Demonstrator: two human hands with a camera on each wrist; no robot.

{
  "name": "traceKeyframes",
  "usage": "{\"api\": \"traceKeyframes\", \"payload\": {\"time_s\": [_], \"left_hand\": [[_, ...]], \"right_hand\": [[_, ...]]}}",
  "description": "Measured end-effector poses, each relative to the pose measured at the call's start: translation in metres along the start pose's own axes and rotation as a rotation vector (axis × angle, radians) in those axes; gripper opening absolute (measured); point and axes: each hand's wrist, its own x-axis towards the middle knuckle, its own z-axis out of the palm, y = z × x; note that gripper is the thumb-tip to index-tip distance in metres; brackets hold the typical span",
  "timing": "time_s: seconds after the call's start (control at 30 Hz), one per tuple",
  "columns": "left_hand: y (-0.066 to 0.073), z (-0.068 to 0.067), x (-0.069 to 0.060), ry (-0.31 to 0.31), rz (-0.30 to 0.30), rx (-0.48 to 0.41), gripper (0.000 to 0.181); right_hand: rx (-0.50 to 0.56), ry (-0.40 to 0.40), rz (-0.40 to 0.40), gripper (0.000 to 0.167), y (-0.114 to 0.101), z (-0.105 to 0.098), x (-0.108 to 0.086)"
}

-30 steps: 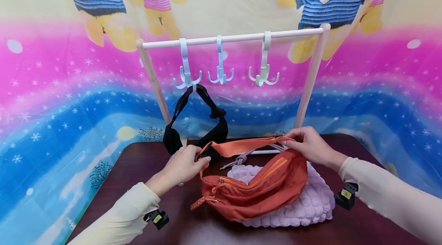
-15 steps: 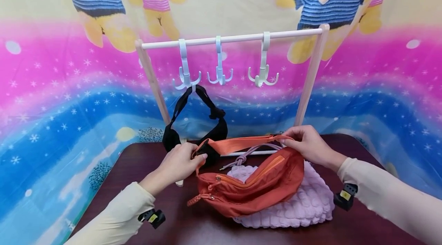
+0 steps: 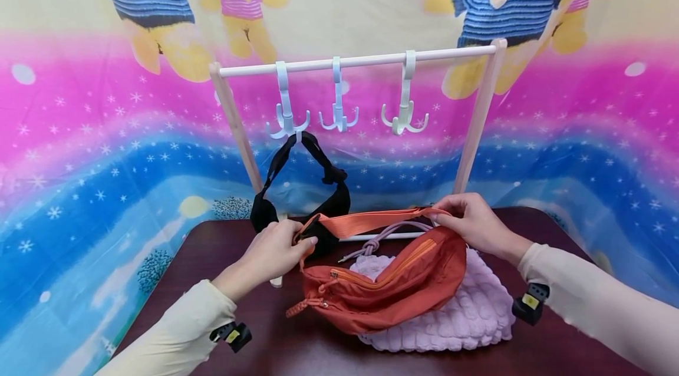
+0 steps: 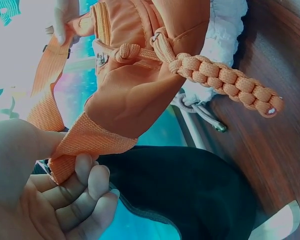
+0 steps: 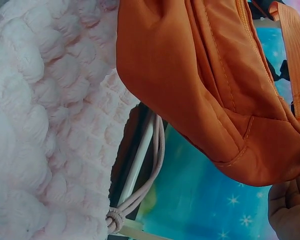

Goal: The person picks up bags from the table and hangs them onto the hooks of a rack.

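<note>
An orange-red waist bag [image 3: 392, 299] with zips and a braided pull hangs between my two hands, its lighter orange strap [image 3: 366, 223] stretched across above it. My left hand [image 3: 273, 252] pinches the strap end at the bag's left side; in the left wrist view the thumb and fingers grip the webbing [image 4: 85, 145]. At the right end, my right hand [image 3: 474, 223] pinches the strap near the bag's corner. Below and behind the bag lies a pale pink bubbly-textured bag [image 3: 477, 311] with a knotted cord [image 3: 371, 243], partly hidden by the orange one.
A wooden rack with a white bar [image 3: 371, 60] stands at the back of the dark table [image 3: 196, 264]. Three multi-prong hooks hang from it: a left one [image 3: 285, 105], a middle one [image 3: 338, 99] and a right one [image 3: 405, 99]. A black bag [image 3: 331, 202] hangs from the left hook.
My left hand and the orange waist bag have shifted slightly left and the bag slightly up. Both hands keep their grip on the strap.
</note>
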Motion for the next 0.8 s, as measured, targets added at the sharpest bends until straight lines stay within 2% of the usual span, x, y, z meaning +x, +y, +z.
{"api": "traceKeyframes", "payload": {"time_s": [0.8], "left_hand": [[-0.0009, -0.0022, 0.0002, 0.007, 0.003, 0.008, 0.027]], "right_hand": [[-0.019, 0.0, 0.001, 0.015, -0.0023, 0.0002, 0.0018]]}}
